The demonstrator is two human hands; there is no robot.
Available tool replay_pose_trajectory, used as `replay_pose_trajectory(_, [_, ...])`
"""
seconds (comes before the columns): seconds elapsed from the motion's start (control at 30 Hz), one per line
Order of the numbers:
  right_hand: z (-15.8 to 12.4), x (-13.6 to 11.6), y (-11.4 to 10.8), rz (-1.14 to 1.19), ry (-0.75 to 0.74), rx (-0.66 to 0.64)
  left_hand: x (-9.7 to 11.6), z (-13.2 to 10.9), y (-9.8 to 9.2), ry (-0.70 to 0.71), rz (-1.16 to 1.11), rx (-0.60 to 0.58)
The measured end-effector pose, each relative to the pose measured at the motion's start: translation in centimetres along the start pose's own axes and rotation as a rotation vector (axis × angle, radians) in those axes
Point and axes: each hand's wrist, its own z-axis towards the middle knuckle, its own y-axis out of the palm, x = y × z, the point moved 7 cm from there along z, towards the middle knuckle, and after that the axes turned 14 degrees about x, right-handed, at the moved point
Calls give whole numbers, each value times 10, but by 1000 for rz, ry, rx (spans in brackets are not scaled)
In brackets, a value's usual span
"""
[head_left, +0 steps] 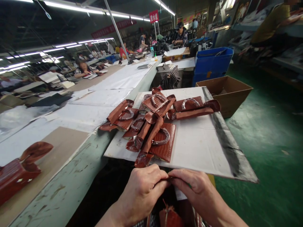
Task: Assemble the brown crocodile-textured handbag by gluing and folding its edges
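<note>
My left hand [144, 189] and my right hand [196, 186] meet at the bottom centre, fingertips pinched close together on a thin dark edge mostly hidden by the fingers. Below them hangs reddish-brown leather [170, 217], partly covered by my hands. Just beyond, several brown crocodile-pattern bag pieces [165, 138] with plastic-wrapped handles lie heaped on a white board [194, 142]. Another brown leather piece [16, 176] rests at the far left, its flap curled up.
A long table [94, 107] with white sheets runs along the left. Behind the board stand a cardboard box [232, 97] and a blue bin [210, 63]. A person [181, 34] works farther back; another person [270, 25] is at the upper right.
</note>
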Motion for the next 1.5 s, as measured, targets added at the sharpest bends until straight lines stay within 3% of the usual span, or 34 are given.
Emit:
replay_pose_trajectory(0.3, [7, 7, 3, 35, 82, -88, -6, -2, 3, 25, -90, 157])
replay_pose_trajectory(0.5, [5, 5, 7, -20, 59, -74, -12, 0, 2, -69, -51, 213])
replay_pose_trajectory(0.7, [16, 19, 9, 23, 159, -23, -26, 14, 2, -280, -63, 131])
replay_pose_trajectory(0.93, [26, 23, 17, -73, 207, -60, -38, 15, -7, -387, -163, 21])
replay_pose_trajectory(1.0, [27, 21, 19, -81, 211, -65, -38, 12, -10, -310, -73, 41])
replay_pose_trajectory(1.13, [31, 20, 21, -80, 213, -79, -30, 9, -16, -15, 160, 179])
replay_pose_trajectory(1.4, [34, 17, 29, -100, 148, -86, -20, 10, -10, 420, 555, 310])
replay_pose_trajectory(1.5, [32, 14, 31, -120, 146, -95, -14, 9, -5, 517, 702, 343])
